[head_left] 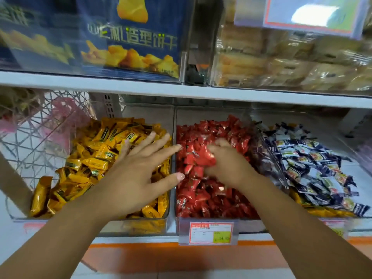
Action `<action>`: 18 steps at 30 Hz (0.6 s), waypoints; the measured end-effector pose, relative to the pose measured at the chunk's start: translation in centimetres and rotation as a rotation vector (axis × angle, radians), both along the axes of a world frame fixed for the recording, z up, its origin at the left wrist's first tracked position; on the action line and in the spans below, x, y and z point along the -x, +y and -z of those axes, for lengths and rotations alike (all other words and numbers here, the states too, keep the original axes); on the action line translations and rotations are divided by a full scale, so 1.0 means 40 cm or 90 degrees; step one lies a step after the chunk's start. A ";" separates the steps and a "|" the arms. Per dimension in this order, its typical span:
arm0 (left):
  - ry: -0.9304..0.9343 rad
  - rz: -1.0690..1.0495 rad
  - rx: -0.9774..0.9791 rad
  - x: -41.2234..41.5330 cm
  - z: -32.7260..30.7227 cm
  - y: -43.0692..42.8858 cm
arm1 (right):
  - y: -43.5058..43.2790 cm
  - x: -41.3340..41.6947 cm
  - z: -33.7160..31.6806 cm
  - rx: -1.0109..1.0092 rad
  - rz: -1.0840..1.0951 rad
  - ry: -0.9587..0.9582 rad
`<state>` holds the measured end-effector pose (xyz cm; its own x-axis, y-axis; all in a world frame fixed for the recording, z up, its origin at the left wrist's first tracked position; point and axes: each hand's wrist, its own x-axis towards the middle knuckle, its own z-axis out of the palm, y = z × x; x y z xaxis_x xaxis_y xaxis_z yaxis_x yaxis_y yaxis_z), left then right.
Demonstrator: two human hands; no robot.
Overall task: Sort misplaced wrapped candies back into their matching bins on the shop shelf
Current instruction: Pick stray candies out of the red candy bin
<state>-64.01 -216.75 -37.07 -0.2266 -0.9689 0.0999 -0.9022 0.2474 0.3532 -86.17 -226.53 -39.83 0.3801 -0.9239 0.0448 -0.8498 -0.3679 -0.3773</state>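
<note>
A: What's on the left?
B: The yellow candies in the left bin. The left hand lies over them, fingers straight and spread.
A: And the middle?
B: The middle bin holds the red candies. The right hand is in it, fingers curled round a bunch of them.
A: Far right?
B: The blue-and-white candies, untouched.
</note>
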 end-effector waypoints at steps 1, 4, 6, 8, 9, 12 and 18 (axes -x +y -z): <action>0.005 0.003 0.004 -0.002 -0.001 -0.001 | -0.014 0.004 -0.015 0.018 0.028 -0.050; 0.002 0.008 0.006 0.000 -0.002 -0.004 | -0.029 0.026 -0.080 -0.054 0.039 -0.116; -0.013 0.007 -0.007 0.004 -0.002 -0.004 | -0.008 0.044 -0.138 -0.155 -0.003 -0.023; -0.017 0.006 -0.017 0.003 -0.003 -0.004 | 0.025 0.047 -0.170 -0.161 -0.061 0.103; -0.016 0.005 -0.022 0.002 -0.004 -0.004 | 0.044 0.037 -0.172 -0.139 -0.106 0.138; -0.014 0.003 -0.027 0.002 -0.005 -0.011 | 0.091 -0.020 -0.102 -0.166 -0.269 0.164; 0.020 -0.003 -0.034 0.000 -0.002 -0.013 | 0.043 -0.019 0.017 -0.086 -0.236 0.250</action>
<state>-64.00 -217.28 -36.98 -0.2195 -0.9740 0.0558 -0.8913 0.2235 0.3944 -85.42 -224.82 -40.53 0.6444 -0.7132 -0.2759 -0.7595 -0.6389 -0.1223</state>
